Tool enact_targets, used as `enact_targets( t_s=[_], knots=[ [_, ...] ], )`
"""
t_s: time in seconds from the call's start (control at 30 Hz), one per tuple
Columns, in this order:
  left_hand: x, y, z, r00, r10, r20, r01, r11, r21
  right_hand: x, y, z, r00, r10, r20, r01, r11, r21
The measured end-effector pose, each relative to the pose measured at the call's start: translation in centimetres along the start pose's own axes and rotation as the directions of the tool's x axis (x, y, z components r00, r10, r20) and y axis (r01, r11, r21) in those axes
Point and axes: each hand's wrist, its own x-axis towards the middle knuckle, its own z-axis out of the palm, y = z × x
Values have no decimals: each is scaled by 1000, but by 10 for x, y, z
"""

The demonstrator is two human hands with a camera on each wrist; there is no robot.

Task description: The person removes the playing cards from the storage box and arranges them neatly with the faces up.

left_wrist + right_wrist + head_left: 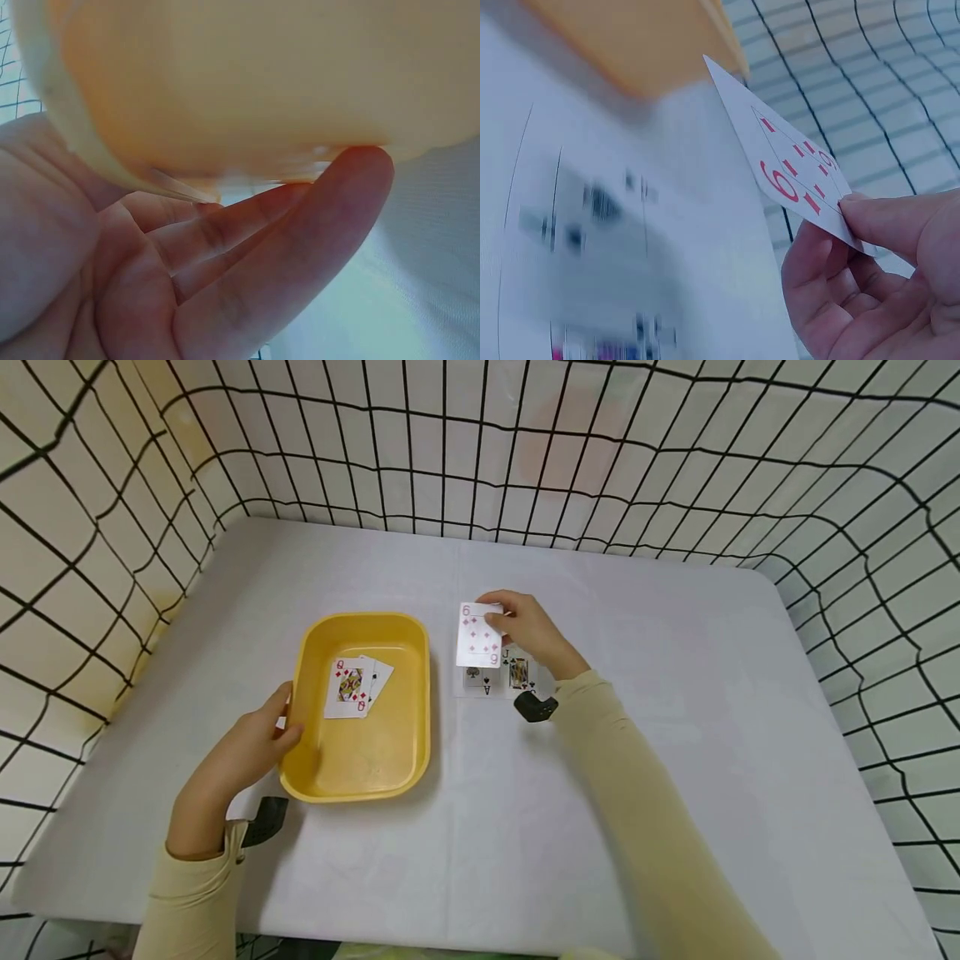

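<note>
Your right hand [534,631] pinches the six of diamonds [479,635] by its top corner, thumb over fingers, card lifted off the table [675,710] & tilted face-up. The right wrist view shows a red "6" w/ diamond pips beside your thumb tip. Directly under the grip, two more cards lie flat: an ace [480,681], its "A" readable, & a jack [519,673] marked "J", black suits, touching each other. Rest of their print is too small to tell.

Your left hand [251,747] holds the near-left rim of the yellow tray [360,777], thumb over the edge, fingers curled under the base per the left wrist view. Inside, just right of that grip, a queen of diamonds [349,689], "Q" legible, overlaps a second card [378,677] whose face is mostly hidden.

Room: tray's right wall sits near the held card, a narrow strip of bare cloth between them. Wide open table to the right of & nearer than your right hand. Black wire mesh [480,452] fences the far, left & right edges, well apart from both grips.
</note>
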Motion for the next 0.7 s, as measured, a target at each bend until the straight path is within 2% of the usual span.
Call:
enact_targets(
  t_s=[0.13, 0.33, 0.53, 0.7],
  knots=[
    [0, 0, -1, 1000, 1, 3, -1, 1000, 7, -13, 24, -29, 996, 72, -58, -72, 997, 5],
    [-2, 1, -2, 1000, -3, 8, 3, 1000, 11, -32, 52, -58, 988, 131, -81, -135, 990, -48],
    [-2, 2, -2, 1000, 2, 8, -2, 1000, 19, -47, 76, -75, 976, 193, -104, -207, 966, -152],
    [0, 2, -2, 1000, 6, 11, -6, 1000, 31, -52, 84, -81, 974, 205, -98, -224, 939, -262]
  ],
)
